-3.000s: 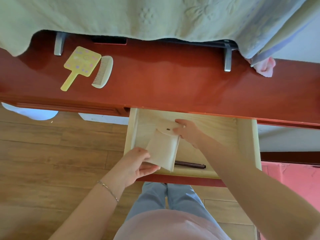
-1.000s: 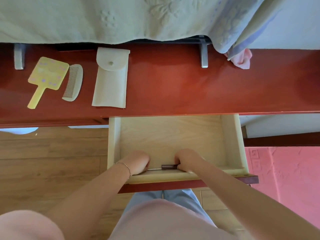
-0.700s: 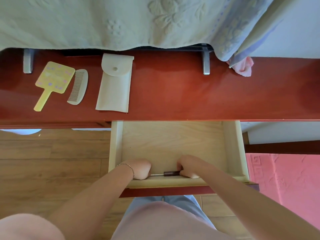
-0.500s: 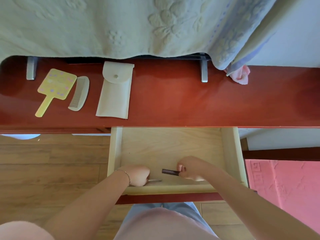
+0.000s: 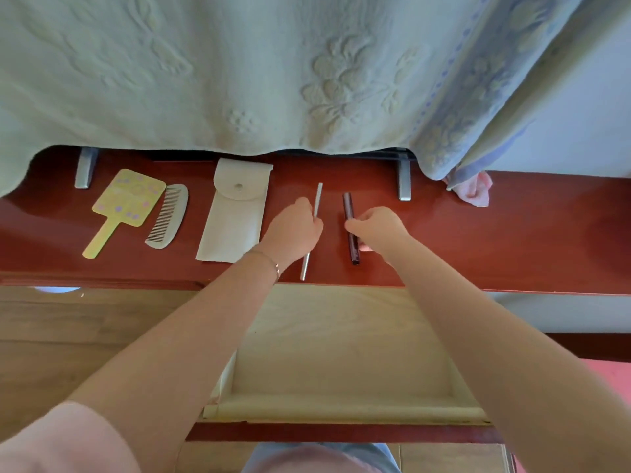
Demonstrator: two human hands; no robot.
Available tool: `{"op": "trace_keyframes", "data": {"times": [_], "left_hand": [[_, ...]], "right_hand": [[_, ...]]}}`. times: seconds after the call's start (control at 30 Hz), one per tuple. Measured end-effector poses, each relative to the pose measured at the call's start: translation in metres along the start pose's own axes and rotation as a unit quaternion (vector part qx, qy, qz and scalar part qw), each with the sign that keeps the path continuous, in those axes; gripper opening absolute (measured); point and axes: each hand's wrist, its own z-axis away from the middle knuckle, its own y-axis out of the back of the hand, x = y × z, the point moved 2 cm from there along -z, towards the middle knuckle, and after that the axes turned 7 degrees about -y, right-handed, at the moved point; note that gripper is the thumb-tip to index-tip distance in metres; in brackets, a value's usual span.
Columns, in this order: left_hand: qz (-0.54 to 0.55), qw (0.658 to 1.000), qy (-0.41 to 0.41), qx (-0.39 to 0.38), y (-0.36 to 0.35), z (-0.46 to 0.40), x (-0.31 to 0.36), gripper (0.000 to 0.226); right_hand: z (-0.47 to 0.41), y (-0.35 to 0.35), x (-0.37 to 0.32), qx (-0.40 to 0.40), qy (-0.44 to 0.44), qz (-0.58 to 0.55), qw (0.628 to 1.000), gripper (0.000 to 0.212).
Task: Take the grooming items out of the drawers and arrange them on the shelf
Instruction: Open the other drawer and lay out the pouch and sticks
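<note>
On the red shelf (image 5: 478, 240) lie a yellow hand mirror (image 5: 124, 204), a pale comb (image 5: 169, 216) and a white snap pouch (image 5: 234, 220), side by side at the left. My left hand (image 5: 293, 230) holds a thin silver stick (image 5: 318, 199) lengthways on the shelf, just right of the pouch. My right hand (image 5: 375, 227) pinches a dark maroon tube (image 5: 348, 206) lying parallel beside the stick. The light wooden drawer (image 5: 341, 411) stands pulled out below the shelf, and the part of its inside that shows between my arms holds nothing.
A pale quilted cover (image 5: 239, 80) hangs over the back of the shelf. Two grey metal brackets (image 5: 85, 167) (image 5: 404, 180) stand at the shelf's rear. A pink cloth (image 5: 473, 189) sits at the right rear. Wooden floor (image 5: 68, 336) lies to the left.
Both hands lifted out of the drawer's front and moved up to the shelf, the left carrying the silver stick and the right the dark tube, which were pulled apart in the drawer.
</note>
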Motion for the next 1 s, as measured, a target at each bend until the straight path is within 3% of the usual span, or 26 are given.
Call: {"op": "trace_keyframes", "data": {"times": [0.23,0.57,0.63,0.73,0.87,1.0], "left_hand": [[-0.098,0.994,0.046,0.013,-0.014,-0.040,-0.010,0.024],[-0.091,0.993,0.034,0.069,-0.014,-0.030,-0.015,0.030],[-0.114,0.987,-0.015,0.114,-0.010,-0.018,-0.010,0.033],[-0.168,0.951,-0.193,0.176,-0.010,0.014,0.000,0.036],[-0.215,0.916,-0.329,0.079,-0.044,0.086,-0.010,0.055],[-0.248,0.904,-0.344,-0.061,-0.086,0.150,-0.042,0.084]], "right_hand": [[-0.023,-0.016,-0.021,0.061,-0.008,0.073,0.995,0.031],[-0.018,-0.020,-0.020,0.085,0.020,0.100,0.991,0.033],[-0.008,-0.016,-0.017,0.091,0.035,0.107,0.990,0.031],[0.019,-0.011,0.002,0.155,0.119,0.145,0.970,0.041],[0.072,-0.023,0.059,0.197,0.301,0.242,0.901,0.053],[0.104,-0.045,0.131,0.123,0.325,0.418,0.839,0.086]]}}
